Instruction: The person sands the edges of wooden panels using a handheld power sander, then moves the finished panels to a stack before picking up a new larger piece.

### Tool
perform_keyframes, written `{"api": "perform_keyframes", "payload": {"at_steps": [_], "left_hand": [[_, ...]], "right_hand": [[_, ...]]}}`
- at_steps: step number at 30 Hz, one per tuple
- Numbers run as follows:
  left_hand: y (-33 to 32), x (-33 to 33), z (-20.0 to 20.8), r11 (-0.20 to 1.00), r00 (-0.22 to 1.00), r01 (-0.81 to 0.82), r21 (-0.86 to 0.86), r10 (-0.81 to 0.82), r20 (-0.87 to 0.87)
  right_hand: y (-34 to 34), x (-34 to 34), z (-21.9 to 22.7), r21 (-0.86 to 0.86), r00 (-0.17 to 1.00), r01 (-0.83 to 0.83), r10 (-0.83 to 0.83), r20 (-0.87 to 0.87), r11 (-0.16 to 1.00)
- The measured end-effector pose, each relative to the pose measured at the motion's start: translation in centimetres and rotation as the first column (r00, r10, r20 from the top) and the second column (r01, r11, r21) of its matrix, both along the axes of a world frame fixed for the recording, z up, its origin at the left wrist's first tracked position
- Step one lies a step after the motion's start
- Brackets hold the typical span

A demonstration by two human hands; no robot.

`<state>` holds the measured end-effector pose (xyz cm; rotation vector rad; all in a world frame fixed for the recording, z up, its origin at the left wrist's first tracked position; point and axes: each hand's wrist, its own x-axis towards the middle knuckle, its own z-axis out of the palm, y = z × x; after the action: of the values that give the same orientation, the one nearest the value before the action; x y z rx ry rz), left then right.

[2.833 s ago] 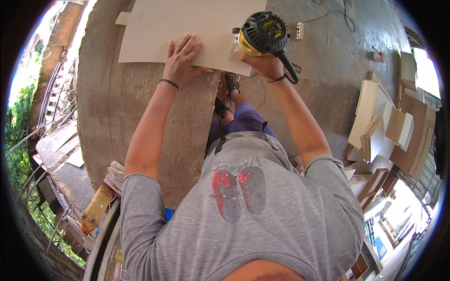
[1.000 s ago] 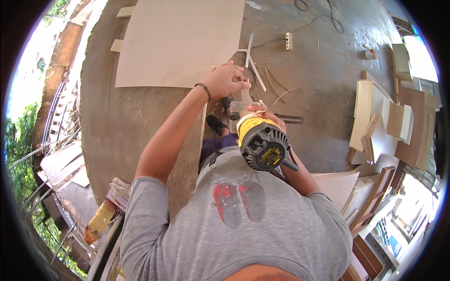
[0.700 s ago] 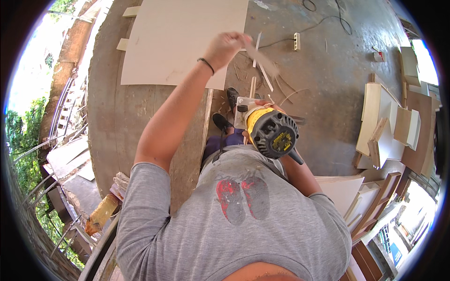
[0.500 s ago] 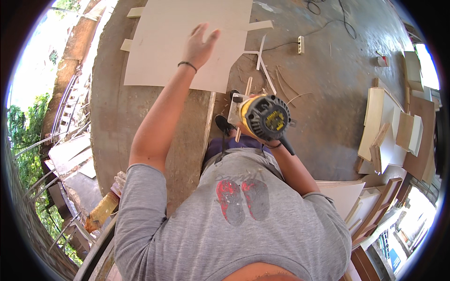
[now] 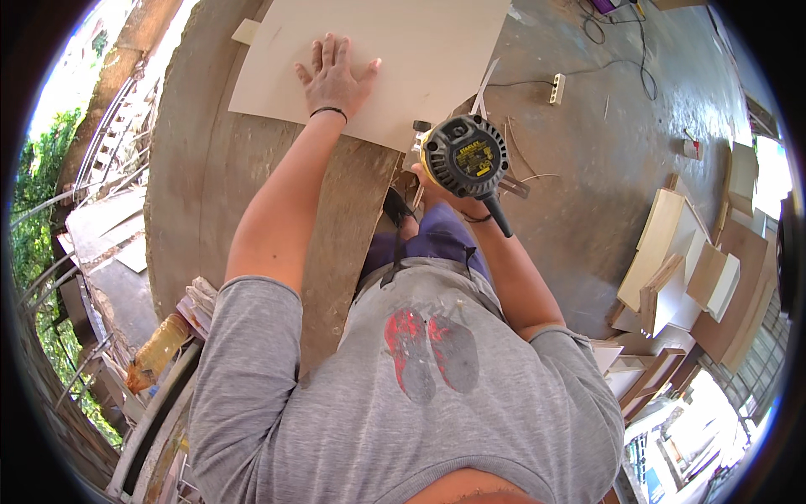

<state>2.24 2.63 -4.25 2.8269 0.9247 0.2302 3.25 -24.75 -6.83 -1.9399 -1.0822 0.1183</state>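
Observation:
My left hand [image 5: 334, 82] lies with its fingers spread on a pale flat board [image 5: 411, 59], near the board's front edge. The board rests on a brown worktop [image 5: 277, 185]. A yellow and black power router [image 5: 464, 157] is in my right hand [image 5: 457, 200], which is wrapped round its body from below and partly hidden by it. The router's metal base shows beside the board's front right corner; whether the two touch I cannot tell. Its black cord end points toward my right forearm.
A wooden strip [image 5: 245, 32] sticks out under the board's left side. To the right, a white power strip [image 5: 557, 89] with a dark cable and thin offcuts lie on the floor. Cut panels [image 5: 659, 252] are stacked far right. A small tin [image 5: 693, 149] stands beyond them.
My left hand has come down from above the board and now lies flat on it. The router has moved up toward the board's right corner, still in my right hand. The view has shifted.

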Motion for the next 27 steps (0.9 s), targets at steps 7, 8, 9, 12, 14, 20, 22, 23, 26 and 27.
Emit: {"api": "perform_keyframes", "payload": {"at_steps": [7, 8, 9, 12, 14, 20, 22, 23, 26, 27], "left_hand": [[-0.3, -0.1, -0.2, 1.000, 1.000, -0.008, 0.020, 0.008, 0.001], [-0.3, 0.0, -0.2, 1.000, 1.000, -0.012, 0.022, 0.012, -0.006], [-0.4, 0.1, -0.1, 1.000, 1.000, -0.014, 0.025, 0.014, -0.012], [-0.3, 0.0, 0.0, 0.999, 1.000, -0.010, 0.032, 0.011, -0.019], [-0.3, -0.1, -0.2, 0.999, 1.000, -0.005, 0.046, 0.005, -0.013], [-0.4, -0.1, 0.1, 0.998, 1.000, 0.017, 0.053, -0.016, -0.021], [-0.3, -0.2, 0.2, 0.998, 1.000, 0.020, 0.057, -0.019, -0.024], [-0.3, -0.2, 0.2, 0.998, 0.999, 0.022, 0.058, -0.021, -0.024], [-0.3, -0.4, 0.4, 0.998, 0.999, 0.026, 0.057, -0.024, -0.029], [-0.4, -0.4, 0.5, 0.998, 0.999, 0.025, 0.055, -0.024, -0.029]], "right_hand": [[1.7, 0.9, 3.4, 0.080, 0.996, 0.044, -0.038, -0.079, 0.996], [2.1, 1.0, 4.4, 0.126, 0.993, 0.040, -0.025, -0.117, 0.991], [2.1, 1.4, 4.8, 0.103, 0.994, 0.024, -0.013, -0.112, 0.994], [2.5, 2.7, 5.9, 0.048, 0.999, 0.002, 0.000, -0.035, 0.999], [3.0, 3.7, 7.1, 0.032, 0.994, 0.019, -0.023, 0.102, 0.999], [4.1, 5.7, 7.7, 0.130, 0.986, 0.160, -0.165, 0.032, 0.979], [4.4, 5.9, 7.7, 0.156, 0.983, 0.158, -0.171, 0.072, 0.975], [4.4, 6.1, 7.7, 0.169, 0.980, 0.157, -0.175, 0.091, 0.973], [4.4, 6.7, 7.4, 0.121, 0.988, 0.153, -0.153, -0.009, 0.981], [4.4, 6.9, 7.4, 0.123, 0.988, 0.152, -0.152, -0.009, 0.981]]}}
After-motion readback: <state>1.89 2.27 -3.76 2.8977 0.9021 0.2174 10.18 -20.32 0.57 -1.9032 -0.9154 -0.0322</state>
